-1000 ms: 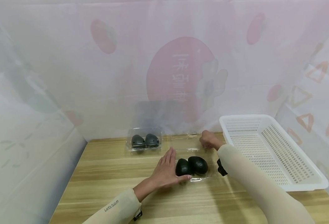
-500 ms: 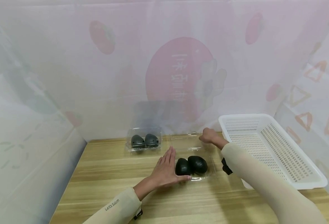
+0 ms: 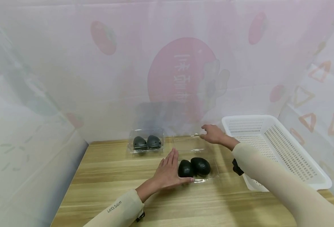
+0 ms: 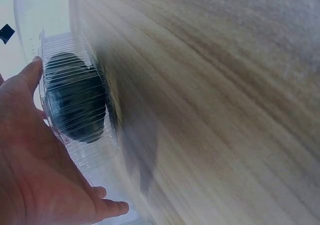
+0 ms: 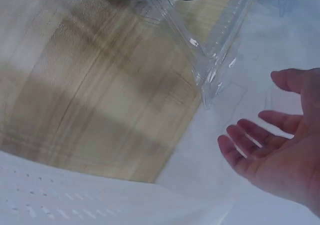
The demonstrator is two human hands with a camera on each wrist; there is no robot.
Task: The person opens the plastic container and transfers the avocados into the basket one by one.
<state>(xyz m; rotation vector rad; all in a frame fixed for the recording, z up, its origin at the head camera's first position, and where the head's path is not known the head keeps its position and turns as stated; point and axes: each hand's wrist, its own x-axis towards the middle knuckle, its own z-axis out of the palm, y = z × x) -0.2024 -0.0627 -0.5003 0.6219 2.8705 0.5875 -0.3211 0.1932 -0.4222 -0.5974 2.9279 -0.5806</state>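
Two dark green avocados (image 3: 200,166) lie side by side in a clear plastic clamshell box (image 3: 216,172). Its lid (image 3: 188,144) is folded back toward the wall. My left hand (image 3: 167,174) rests along the box's left side, fingers straight, thumb at the front edge. The left wrist view shows an avocado (image 4: 75,97) behind the ribbed plastic wall. At the lid's far right corner is my right hand (image 3: 214,135). In the right wrist view, that hand (image 5: 285,145) has loose, spread fingers and grips nothing; whether it touches the clear lid, I cannot tell.
A second clamshell box (image 3: 146,151), its lid down over two dark avocados (image 3: 154,142), sits at the back left near the wall. On the right stands a white perforated basket (image 3: 275,119). Patterned cloth (image 3: 121,78) hangs behind and beside the wooden table (image 3: 104,186).
My right hand has shifted slightly away from me at the lid's far corner, and its curled fingers have spread apart. The left hand and the avocados have stayed in place.
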